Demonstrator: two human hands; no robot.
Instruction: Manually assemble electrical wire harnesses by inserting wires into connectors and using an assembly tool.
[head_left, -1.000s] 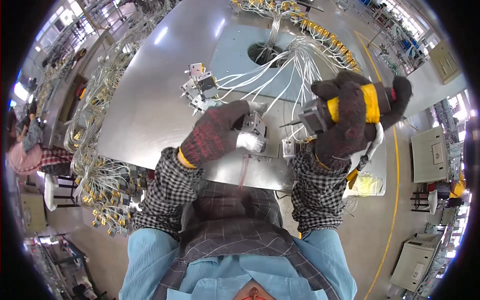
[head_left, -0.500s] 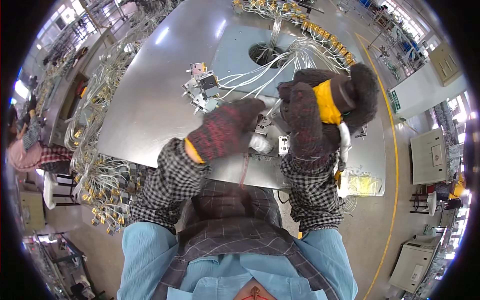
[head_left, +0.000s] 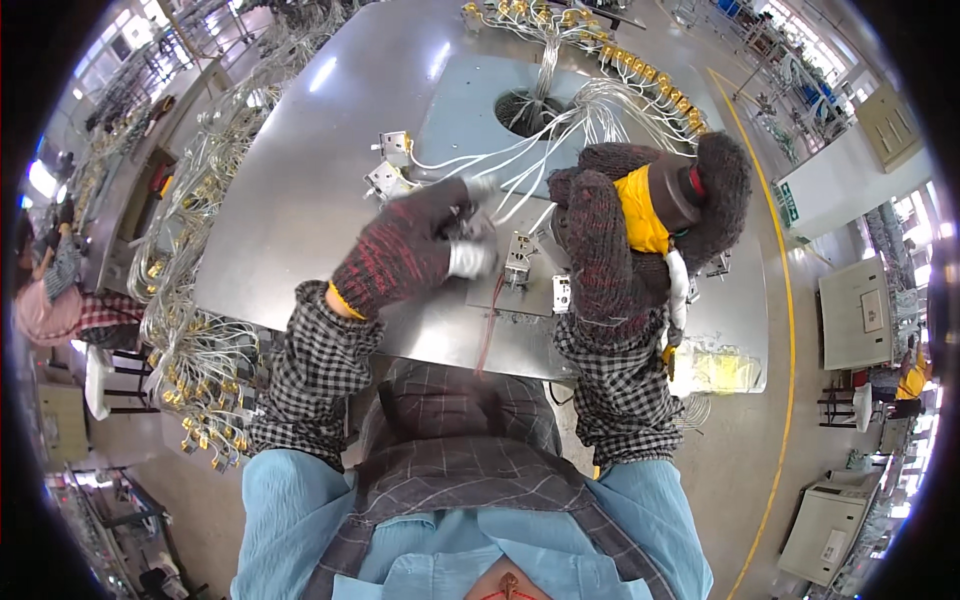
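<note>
My left hand (head_left: 395,250), in a dark red-flecked knit glove with white-wrapped fingertips, is closed on a small metal box (head_left: 478,225), blurred and partly hidden by the fingers. White cables run close by it. Two similar metal boxes, one upper (head_left: 396,149) and one lower (head_left: 388,181), lie beyond this hand on the left. My right hand (head_left: 605,250), gloved alike, is wrapped round a dark cylindrical power tool (head_left: 676,196) banded with yellow tape; its working end is hidden. Between the hands, a metal fixture (head_left: 518,260) stands on the table, with a white-faced block (head_left: 562,294) beside it.
White cables (head_left: 605,100) spread from a round hole (head_left: 530,113) in the metal table (head_left: 290,200). Yellow-tipped connectors (head_left: 655,72) line its far right edge. Cable bundles (head_left: 190,350) hang at left. A white-wrapped cord (head_left: 677,290) hangs from the tool. Another person (head_left: 60,290) is far left.
My left hand has moved left from the fixture and closed on a metal box. Fewer boxes lie in the group at left. The right hand and tool have barely shifted.
</note>
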